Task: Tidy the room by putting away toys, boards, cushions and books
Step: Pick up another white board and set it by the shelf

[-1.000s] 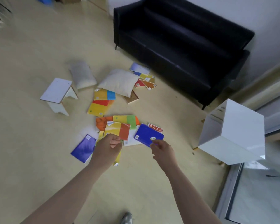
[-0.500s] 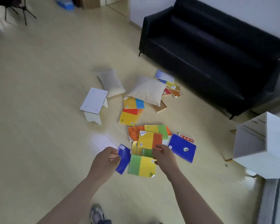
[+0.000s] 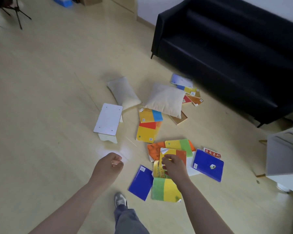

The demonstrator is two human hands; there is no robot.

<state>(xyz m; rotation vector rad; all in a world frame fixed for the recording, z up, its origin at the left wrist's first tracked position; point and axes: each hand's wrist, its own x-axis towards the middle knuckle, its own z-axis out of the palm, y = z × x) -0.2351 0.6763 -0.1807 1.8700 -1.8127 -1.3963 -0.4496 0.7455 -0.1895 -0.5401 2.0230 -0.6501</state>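
Head view: left hand (image 3: 108, 168) curled in an empty fist, right hand (image 3: 174, 166) over yellow-orange book (image 3: 177, 152) on the floor (image 3: 49, 98), grip impossible to tell.

One black leather sofa (image 3: 227, 48) fills the upper right. One white cabinet (image 3: 284, 152) stands at the right edge. There is one small white stool (image 3: 107, 121).

There are two fabric cushions at mid-frame, a greyish cushion (image 3: 123, 93) and a cream cushion (image 3: 165, 99). One flat brown board (image 3: 178, 118) is also there.

Thin bright-covered books:
- nine in the near heap (image 3: 207, 164)
- two in the middle pair (image 3: 147, 132)
- at least four in the far cluster (image 3: 181, 80), where overlap blurs the count

Two hands show: the left hand (image 3: 108, 166) and the right hand (image 3: 174, 166).
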